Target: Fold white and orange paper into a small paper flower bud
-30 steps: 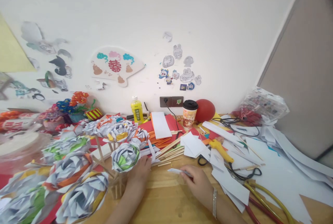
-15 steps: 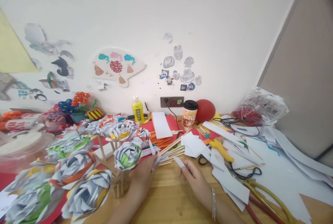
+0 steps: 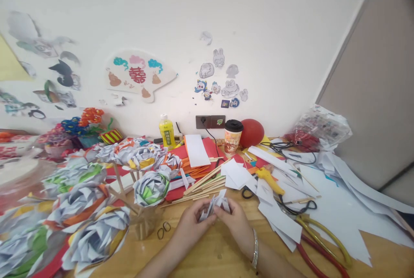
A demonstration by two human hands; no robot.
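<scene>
The left hand (image 3: 196, 222) and right hand (image 3: 234, 222) face each other, fingertips near one another, both in a pinching grip. The left hand's fingers curl inward, its thumb (image 3: 208, 222) pointing toward the right hand. The right hand's thumb (image 3: 221, 214) angles toward the left. Behind each hand, the left forearm (image 3: 163, 257) and right forearm (image 3: 274, 258) spread apart, bare, slanting back toward the body.

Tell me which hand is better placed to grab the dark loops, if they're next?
Probably the left hand: the dark loops lie just left of it, while the right hand would have to cross over. Both hands hold folded papers, so the right's grip would have to manage alone.
</scene>
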